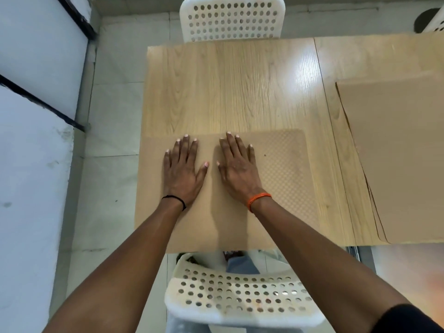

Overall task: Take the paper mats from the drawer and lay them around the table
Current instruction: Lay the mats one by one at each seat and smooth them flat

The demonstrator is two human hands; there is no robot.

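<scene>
Both hands, left (183, 169) + right (236, 167), flat on mat (283, 169) at near table (216, 92) edge, fingers spread, gripping nothing; we're prob smoothing/squaring it by chair (237, 299). Rest of stack (396, 152) sits right.

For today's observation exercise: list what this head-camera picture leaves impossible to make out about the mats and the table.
- Stack of mats, head view: cut off by the right edge; count unclear.
- Table: its right end runs out of frame.
- Mat under the left hand and right hand: the palms hide its middle.
- The drawer: not in view.
</scene>
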